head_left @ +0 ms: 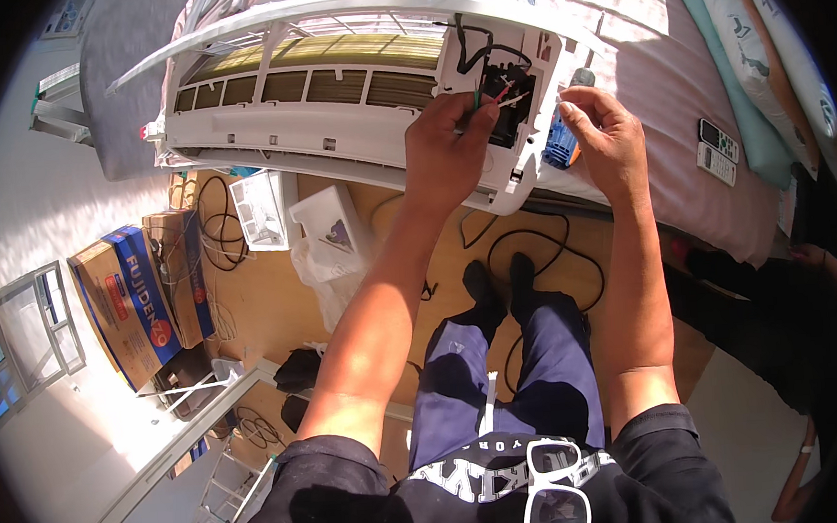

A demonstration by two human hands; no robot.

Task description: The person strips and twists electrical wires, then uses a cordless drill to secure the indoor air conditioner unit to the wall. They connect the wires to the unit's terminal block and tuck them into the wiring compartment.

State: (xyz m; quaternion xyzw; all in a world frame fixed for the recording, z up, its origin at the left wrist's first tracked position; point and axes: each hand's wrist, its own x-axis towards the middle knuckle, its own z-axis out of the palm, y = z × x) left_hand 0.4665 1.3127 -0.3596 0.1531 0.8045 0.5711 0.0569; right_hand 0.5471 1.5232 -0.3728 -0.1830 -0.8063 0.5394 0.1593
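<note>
A white air conditioner indoor unit [287, 140] lies across the bed edge with its front cover raised. At its right end, dark and coloured wires [502, 91] come out of an uncovered black terminal area [511, 126]. My left hand [448, 149] is closed there, thumb and finger pinching thin wires. Just right of the unit, my right hand [610, 135] hangs with thumb and forefinger pressed together; anything between them is too small to make out. Behind that hand a blue tool [559, 145] with dark and orange parts lies on the bed, partly hidden.
Two remote controls [717, 152] lie on the pink bedding [667, 165]. Black cable [571, 252] loops around my feet on the floor. Cardboard boxes [138, 298] and white foam pieces [325, 229] stand left. Another person's dark-clothed body [766, 307] is at right.
</note>
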